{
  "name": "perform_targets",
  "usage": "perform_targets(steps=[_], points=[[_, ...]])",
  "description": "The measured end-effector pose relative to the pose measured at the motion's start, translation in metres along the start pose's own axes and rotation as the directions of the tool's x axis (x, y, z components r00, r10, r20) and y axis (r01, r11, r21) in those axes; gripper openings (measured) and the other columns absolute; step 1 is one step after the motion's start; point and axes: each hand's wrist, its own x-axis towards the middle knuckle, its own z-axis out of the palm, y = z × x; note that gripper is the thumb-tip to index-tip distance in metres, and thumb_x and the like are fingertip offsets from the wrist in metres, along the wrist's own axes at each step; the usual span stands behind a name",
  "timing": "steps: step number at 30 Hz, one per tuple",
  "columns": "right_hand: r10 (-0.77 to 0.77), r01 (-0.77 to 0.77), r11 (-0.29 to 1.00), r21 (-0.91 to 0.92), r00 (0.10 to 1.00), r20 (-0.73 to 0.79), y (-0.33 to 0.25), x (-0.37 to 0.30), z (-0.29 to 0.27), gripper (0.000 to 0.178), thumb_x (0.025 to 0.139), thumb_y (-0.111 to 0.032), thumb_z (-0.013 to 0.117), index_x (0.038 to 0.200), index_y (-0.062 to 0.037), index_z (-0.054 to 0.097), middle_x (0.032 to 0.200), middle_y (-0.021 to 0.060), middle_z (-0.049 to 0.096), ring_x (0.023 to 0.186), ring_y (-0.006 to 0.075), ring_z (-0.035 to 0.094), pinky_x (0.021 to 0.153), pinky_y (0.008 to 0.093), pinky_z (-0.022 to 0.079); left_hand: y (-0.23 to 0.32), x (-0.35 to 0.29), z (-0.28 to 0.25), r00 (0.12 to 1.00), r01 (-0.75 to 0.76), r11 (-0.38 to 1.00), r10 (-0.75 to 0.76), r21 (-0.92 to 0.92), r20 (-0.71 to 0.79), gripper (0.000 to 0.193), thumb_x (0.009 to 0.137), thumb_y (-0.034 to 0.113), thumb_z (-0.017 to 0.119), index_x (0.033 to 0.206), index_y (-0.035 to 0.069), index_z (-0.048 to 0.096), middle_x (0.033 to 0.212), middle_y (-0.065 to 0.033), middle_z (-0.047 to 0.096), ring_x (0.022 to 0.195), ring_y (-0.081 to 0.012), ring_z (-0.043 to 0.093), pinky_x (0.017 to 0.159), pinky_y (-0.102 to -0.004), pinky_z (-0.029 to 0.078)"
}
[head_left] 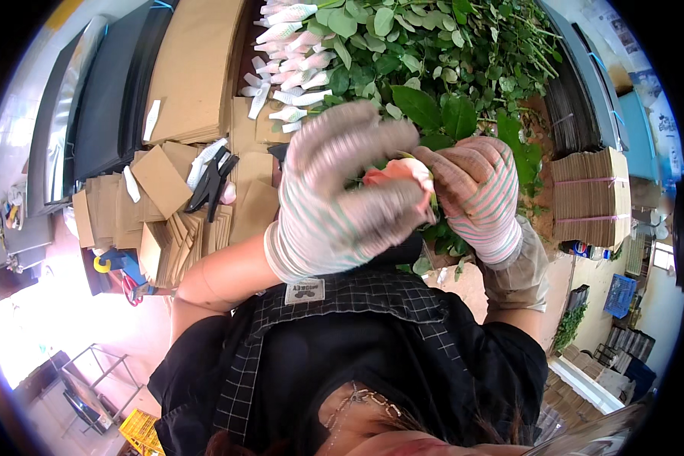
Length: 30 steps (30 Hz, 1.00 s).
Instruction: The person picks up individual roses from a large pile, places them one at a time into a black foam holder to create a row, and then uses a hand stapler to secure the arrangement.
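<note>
A coral-pink rose [394, 173] with paler outer petals is between my two gloved hands, in front of my chest. My left hand [342, 190] is around the bloom from the left, its fingers and thumb smeared by motion, so its grip is unclear. At the flower's right edge, my right hand [479, 190] has its fingers pressed together on the rose. Both gloves are pale, with thin green stripes. My palms hide most of the flower's underside. Just beyond it lie large green leaves [437, 110].
Leafy rose stems [448, 53] are heaped at the back, their heads wrapped in white sleeves [292, 76]. Cardboard sheets [194, 68] stand at left, near small cardboard pieces [163, 182] and a black clip-like tool [213, 178]. Bundled cardboard [591, 196] sits at right.
</note>
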Motion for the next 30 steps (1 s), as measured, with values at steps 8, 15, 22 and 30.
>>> perform_targets(steps=[8,15,22,30], points=[[0.012,-0.011,0.998,0.065,1.000,-0.023,0.011,-0.001,0.000,0.030,0.072,-0.017,0.068,0.101,-0.0093,0.062,0.084,0.0020,0.058,0.077,0.0245,0.058,0.071,0.0381,0.046,-0.034,-0.055,-0.024,0.994,0.018,1.000,-0.017,0.012,-0.106,0.024,0.068,0.012,0.074,0.090,0.014,0.065,0.099,-0.0077,0.060,0.090,-0.0263,0.059,0.073,-0.0354,0.050],[0.300,-0.301,0.930,0.212,0.953,0.039,0.009,0.005,-0.005,0.033,0.077,-0.017,0.072,0.107,-0.0063,0.063,0.088,0.0069,0.063,0.080,0.0262,0.060,0.075,0.0368,0.048,-0.097,-0.165,-0.082,0.642,0.368,0.642,-0.699,0.673,0.316,0.031,0.073,0.011,0.069,0.104,0.010,0.062,0.106,-0.0121,0.062,0.099,-0.0325,0.059,0.087,-0.0399,0.047],[0.391,-0.250,0.892,0.377,0.844,-0.368,0.081,0.008,-0.061,0.025,0.086,-0.003,0.061,0.111,0.0017,0.061,0.111,0.0163,0.063,0.102,0.0266,0.061,0.089,0.0350,0.052,-0.091,-0.143,-0.007,0.837,0.380,0.899,-0.434,0.216,0.334,0.026,0.077,0.019,0.067,0.101,0.011,0.063,0.098,-0.0114,0.059,0.094,-0.0305,0.057,0.081,-0.0411,0.048],[0.048,-0.291,0.848,0.443,0.875,0.482,0.005,0.007,0.048,0.030,0.071,-0.005,0.062,0.101,-0.0070,0.063,0.098,0.0113,0.062,0.089,0.0328,0.060,0.076,0.0408,0.050,-0.087,-0.176,0.023,0.784,0.276,0.957,-0.278,0.090,0.555,0.039,0.081,0.029,0.064,0.115,0.012,0.059,0.122,-0.0084,0.054,0.115,-0.0273,0.051,0.094,-0.0410,0.043]])
